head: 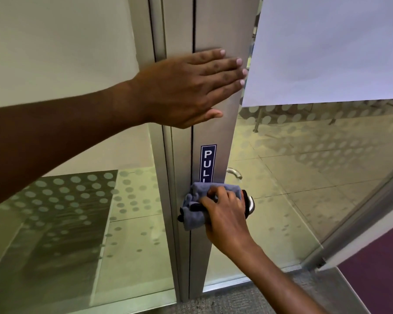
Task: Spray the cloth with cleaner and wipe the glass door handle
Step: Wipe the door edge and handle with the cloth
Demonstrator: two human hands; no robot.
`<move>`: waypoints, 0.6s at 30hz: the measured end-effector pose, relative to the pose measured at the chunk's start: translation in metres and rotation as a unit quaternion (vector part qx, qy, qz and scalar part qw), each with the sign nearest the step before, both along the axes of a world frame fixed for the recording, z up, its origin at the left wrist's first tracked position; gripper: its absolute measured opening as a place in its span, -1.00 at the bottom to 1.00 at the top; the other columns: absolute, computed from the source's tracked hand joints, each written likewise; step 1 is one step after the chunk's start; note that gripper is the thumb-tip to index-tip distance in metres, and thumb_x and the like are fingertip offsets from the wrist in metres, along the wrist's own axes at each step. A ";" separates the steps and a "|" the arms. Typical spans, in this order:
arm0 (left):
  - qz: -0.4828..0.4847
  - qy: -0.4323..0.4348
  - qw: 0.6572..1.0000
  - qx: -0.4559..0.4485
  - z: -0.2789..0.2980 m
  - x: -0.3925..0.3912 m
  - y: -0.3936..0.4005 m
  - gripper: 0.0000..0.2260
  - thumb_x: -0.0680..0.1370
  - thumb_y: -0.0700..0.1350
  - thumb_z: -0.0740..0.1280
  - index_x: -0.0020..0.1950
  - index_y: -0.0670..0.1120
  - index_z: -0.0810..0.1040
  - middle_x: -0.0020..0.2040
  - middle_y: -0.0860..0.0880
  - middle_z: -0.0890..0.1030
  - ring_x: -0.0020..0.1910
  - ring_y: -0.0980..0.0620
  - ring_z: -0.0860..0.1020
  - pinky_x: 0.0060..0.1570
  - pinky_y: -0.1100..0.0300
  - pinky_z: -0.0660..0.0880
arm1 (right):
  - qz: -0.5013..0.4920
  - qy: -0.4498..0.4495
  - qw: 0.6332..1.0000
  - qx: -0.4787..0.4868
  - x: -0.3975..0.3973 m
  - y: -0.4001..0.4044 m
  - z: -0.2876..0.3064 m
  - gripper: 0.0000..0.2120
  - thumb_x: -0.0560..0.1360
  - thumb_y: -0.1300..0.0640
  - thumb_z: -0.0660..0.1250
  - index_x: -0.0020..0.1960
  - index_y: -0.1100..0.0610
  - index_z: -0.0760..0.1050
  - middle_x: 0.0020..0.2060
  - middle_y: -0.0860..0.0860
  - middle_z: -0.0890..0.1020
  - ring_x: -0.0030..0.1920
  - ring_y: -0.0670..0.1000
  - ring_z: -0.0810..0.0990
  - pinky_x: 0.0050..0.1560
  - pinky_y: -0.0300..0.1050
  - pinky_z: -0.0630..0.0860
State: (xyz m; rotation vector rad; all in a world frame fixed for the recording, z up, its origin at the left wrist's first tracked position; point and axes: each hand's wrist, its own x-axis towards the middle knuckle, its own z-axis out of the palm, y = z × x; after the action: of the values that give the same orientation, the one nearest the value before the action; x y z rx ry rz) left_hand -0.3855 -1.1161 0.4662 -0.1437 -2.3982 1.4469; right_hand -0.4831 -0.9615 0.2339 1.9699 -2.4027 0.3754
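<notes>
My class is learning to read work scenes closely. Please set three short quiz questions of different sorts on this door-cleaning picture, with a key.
1. True or false: the left hand lies flat on the door frame.
2. The right hand presses the cloth against: A) the glass, B) the handle, C) the floor.
3. Fill in: the sticker above the cloth reads ____.

Key: 1 true; 2 B; 3 PULL (last letter partly covered by the cloth).
</notes>
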 end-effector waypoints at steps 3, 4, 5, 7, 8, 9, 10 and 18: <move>0.009 -0.007 1.000 0.010 0.000 0.000 0.000 -0.39 0.69 0.12 -0.23 0.59 -0.26 0.05 0.58 -0.29 0.17 0.59 -0.24 0.14 0.58 -0.13 0.10 | -0.005 -0.012 1.000 -0.026 0.002 0.003 -0.009 -0.45 0.36 -0.17 0.44 0.31 -0.12 0.41 0.41 0.11 0.32 0.38 0.19 0.35 0.35 0.16 0.34; 0.011 -0.009 1.000 0.013 0.000 0.000 -0.001 -0.39 0.69 0.12 -0.24 0.59 -0.27 0.05 0.58 -0.30 0.17 0.59 -0.25 0.14 0.58 -0.13 0.10 | -0.004 -0.010 0.999 -0.030 0.003 0.004 -0.011 -0.42 0.32 -0.27 0.40 0.29 -0.16 0.39 0.46 0.11 0.25 0.40 0.20 0.30 0.35 0.20 0.31; 0.012 -0.010 1.000 0.015 0.000 -0.001 -0.001 -0.38 0.68 0.12 -0.25 0.59 -0.27 0.04 0.58 -0.31 0.16 0.59 -0.26 0.14 0.58 -0.14 0.10 | -0.001 -0.006 0.999 -0.032 0.004 0.004 -0.012 -0.40 0.30 -0.38 0.34 0.27 -0.19 0.37 0.50 0.10 0.20 0.42 0.22 0.27 0.36 0.24 0.28; 0.009 -0.011 1.000 0.015 0.000 -0.001 -0.002 -0.38 0.68 0.13 -0.25 0.58 -0.27 0.04 0.57 -0.32 0.17 0.58 -0.27 0.15 0.58 -0.14 0.10 | 0.002 0.004 0.999 -0.033 0.009 0.005 -0.016 -0.33 0.29 -0.58 0.12 0.24 -0.20 0.37 0.50 0.07 0.23 0.39 0.22 0.27 0.33 0.25 0.29; 0.009 -0.011 1.000 0.015 0.000 0.000 -0.003 -0.38 0.68 0.13 -0.25 0.58 -0.27 0.04 0.57 -0.32 0.17 0.58 -0.28 0.15 0.58 -0.14 0.10 | -0.001 0.003 0.999 -0.035 0.011 0.005 -0.019 -0.28 0.29 -0.62 0.04 0.24 -0.19 0.37 0.47 0.05 0.28 0.38 0.21 0.30 0.31 0.24 0.31; 0.010 -0.012 1.000 0.016 0.000 0.000 -0.002 -0.38 0.68 0.13 -0.25 0.58 -0.27 0.04 0.57 -0.32 0.16 0.58 -0.28 0.15 0.58 -0.14 0.09 | -0.007 -0.002 0.999 -0.039 0.012 0.006 -0.021 -0.27 0.31 -0.63 0.02 0.26 -0.17 0.36 0.45 0.04 0.33 0.37 0.21 0.32 0.31 0.24 0.31; 0.010 -0.012 1.000 0.017 0.000 0.000 -0.002 -0.38 0.68 0.13 -0.25 0.58 -0.27 0.04 0.57 -0.32 0.16 0.58 -0.28 0.14 0.58 -0.15 0.09 | -0.016 -0.009 0.999 -0.049 0.013 0.006 -0.024 -0.27 0.34 -0.60 0.03 0.30 -0.16 0.34 0.43 0.03 0.38 0.37 0.21 0.34 0.30 0.24 0.32; 0.007 -0.009 1.000 0.015 0.000 0.000 -0.002 -0.39 0.69 0.12 -0.25 0.58 -0.28 0.04 0.57 -0.32 0.16 0.59 -0.27 0.13 0.58 -0.15 0.08 | -0.034 0.052 0.995 -0.073 0.016 0.003 -0.040 -0.32 0.38 -0.05 0.49 0.44 -0.06 0.34 0.34 0.06 0.50 0.23 0.23 0.50 0.21 0.22 0.45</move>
State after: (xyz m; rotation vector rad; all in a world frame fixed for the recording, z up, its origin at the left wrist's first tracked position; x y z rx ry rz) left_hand -0.3853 -1.1183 0.4658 -0.1334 -2.4385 1.4200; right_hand -0.4667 -0.9587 0.1937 1.7958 -2.3023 0.4226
